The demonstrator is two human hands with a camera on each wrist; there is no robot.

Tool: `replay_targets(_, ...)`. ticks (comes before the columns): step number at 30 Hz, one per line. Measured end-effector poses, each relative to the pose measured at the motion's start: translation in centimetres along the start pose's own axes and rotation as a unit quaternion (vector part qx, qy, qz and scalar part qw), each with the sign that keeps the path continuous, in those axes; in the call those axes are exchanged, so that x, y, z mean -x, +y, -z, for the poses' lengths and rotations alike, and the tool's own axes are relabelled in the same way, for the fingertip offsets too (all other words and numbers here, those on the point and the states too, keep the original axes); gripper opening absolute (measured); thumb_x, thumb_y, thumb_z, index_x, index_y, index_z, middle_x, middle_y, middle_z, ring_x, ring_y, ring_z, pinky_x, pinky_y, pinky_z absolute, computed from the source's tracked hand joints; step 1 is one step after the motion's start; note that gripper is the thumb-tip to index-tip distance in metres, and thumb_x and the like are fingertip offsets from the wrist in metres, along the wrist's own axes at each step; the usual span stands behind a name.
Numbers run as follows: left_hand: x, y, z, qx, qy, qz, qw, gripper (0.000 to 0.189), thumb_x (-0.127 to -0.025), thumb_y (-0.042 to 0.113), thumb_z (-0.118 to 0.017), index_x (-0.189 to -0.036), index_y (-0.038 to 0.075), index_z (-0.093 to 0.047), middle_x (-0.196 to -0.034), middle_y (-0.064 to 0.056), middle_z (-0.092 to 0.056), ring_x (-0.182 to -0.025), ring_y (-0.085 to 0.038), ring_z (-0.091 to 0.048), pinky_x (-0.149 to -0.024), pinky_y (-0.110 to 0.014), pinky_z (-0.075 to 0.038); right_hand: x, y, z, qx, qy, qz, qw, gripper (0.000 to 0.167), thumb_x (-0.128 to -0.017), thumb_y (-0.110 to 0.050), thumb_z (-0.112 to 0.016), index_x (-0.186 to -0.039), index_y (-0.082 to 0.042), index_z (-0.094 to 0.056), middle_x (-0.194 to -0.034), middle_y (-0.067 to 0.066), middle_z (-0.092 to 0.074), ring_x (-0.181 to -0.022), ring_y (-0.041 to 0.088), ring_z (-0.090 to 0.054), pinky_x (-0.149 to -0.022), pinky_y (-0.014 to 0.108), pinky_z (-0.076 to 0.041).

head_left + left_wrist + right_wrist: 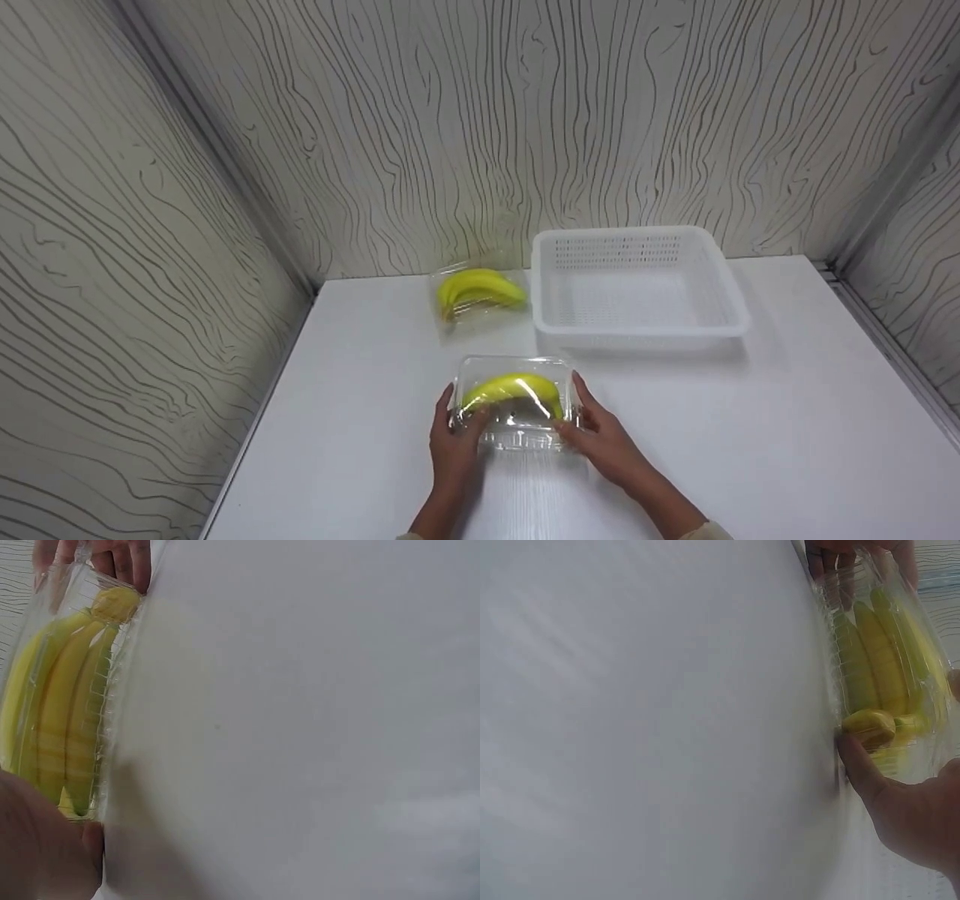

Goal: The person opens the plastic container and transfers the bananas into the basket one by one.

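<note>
A clear plastic clamshell box (517, 439) with a bunch of yellow bananas (517, 386) inside is held at its two short ends. My left hand (455, 442) grips the left end, thumb over the near edge and fingers along the side. At the right end my right hand (604, 441) grips the box the same way. In the left wrist view the bananas (67, 705) show through the closed plastic, stem toward the far hand. The right wrist view shows the banana stem (870, 727) beside the right thumb (866, 769).
Behind the box, a second bunch of bananas (480, 289) lies in clear plastic on the white table (360, 420). To its right stands a white perforated basket (637, 330). Wood-patterned panels (480, 135) rise at the back and both sides.
</note>
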State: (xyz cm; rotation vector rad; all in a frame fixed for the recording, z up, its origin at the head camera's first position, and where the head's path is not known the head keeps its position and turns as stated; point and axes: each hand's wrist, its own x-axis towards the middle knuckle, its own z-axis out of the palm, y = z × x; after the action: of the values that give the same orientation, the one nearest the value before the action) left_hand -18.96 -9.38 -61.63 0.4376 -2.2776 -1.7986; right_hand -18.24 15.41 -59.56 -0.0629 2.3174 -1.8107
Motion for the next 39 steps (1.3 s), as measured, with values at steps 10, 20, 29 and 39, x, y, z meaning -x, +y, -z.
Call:
replay_targets(10, 0.15, -0.12, 0.06, 0.009, -0.012, -0.013, 0.9998, 0.080, -0.092, 0.040, -0.081, -0.161, 0.019, -0.046, -0.156, -0.019, -0.059, -0.145, -0.040, -0.057, -0.120, -0.060, -0.046, 0.02, -0.01, -0.17, 0.011, 0.000, -0.009, 0.9999, 0.093, -0.100, -0.043, -0.070, -0.173, -0.029, -0.015, -0.163, 0.030, -0.047, -0.143, 0.047, -0.058, -0.100, 0.051, -0.063)
replay_targets(20, 0.18, -0.08, -0.09, 0.021, -0.003, -0.005, 0.9998, 0.080, -0.090, 0.038, -0.084, -0.159, 0.020, -0.049, -0.156, -0.020, -0.059, -0.147, -0.041, -0.055, -0.122, -0.062, -0.043, 0.13, -0.12, -0.06, 0.028, 0.010, -0.009, 0.9995, 0.092, -0.100, -0.045, -0.069, -0.173, -0.027, -0.016, -0.160, 0.027, -0.053, -0.140, 0.041, -0.062, -0.110, 0.060, -0.056)
replay_targets(29, 0.18, -0.02, -0.01, 0.016, -0.002, -0.004, 0.9999, 0.082, -0.089, 0.041, -0.084, -0.160, 0.021, -0.048, -0.158, -0.020, -0.057, -0.149, -0.043, -0.052, -0.123, -0.065, -0.041, -0.18, 0.24, -0.20, 0.014, 0.006, -0.003, 0.9999, 0.092, -0.100, -0.042, -0.071, -0.173, -0.028, -0.016, -0.161, 0.029, -0.051, -0.139, 0.042, -0.062, -0.103, 0.051, -0.062)
replay_targets(39, 0.06, 0.17, 0.01, -0.008, -0.012, 0.008, 0.9999, 0.085, -0.089, 0.049, -0.082, -0.161, 0.024, -0.045, -0.155, -0.018, -0.059, -0.148, -0.044, -0.053, -0.121, -0.069, -0.040, -0.10, -0.14, -0.09, 0.004, -0.004, -0.017, 0.9998, 0.093, -0.101, -0.043, -0.070, -0.173, -0.030, -0.014, -0.159, 0.025, -0.055, -0.142, 0.042, -0.060, -0.105, 0.054, -0.060)
